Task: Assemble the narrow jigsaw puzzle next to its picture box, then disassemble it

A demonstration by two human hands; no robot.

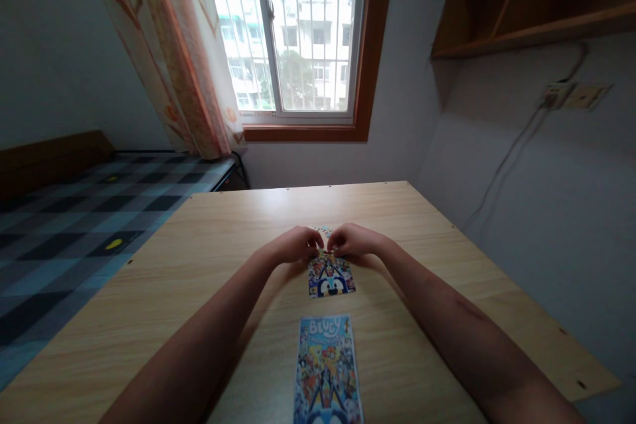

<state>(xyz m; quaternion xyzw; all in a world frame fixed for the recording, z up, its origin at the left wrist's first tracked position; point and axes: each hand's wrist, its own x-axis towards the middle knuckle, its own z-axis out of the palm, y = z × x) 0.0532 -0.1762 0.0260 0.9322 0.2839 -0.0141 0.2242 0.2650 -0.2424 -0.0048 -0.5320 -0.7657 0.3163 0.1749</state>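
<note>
A partly assembled jigsaw puzzle (332, 278) lies flat on the table, showing a blue cartoon dog's face and many small figures. At its far edge my left hand (299, 244) has its fingers bent into a pinch. Opposite it, my right hand (355, 240) pinches at the same edge, apparently on a small puzzle piece. The fingertips of both hands nearly meet, and what lies between them is largely hidden. Just beyond the hands are several loose puzzle pieces (326, 230). Closer to me lies a printed picture sheet (328, 371) headed "Bluey", with matching artwork.
The light wooden table (238, 225) reaches toward a wall below a barred window (313, 33). On the left stands a bed (99, 218) with a checked cover, beside a flowered curtain (183, 59). A wall shelf (521, 13) and a cable (507, 159) are at right.
</note>
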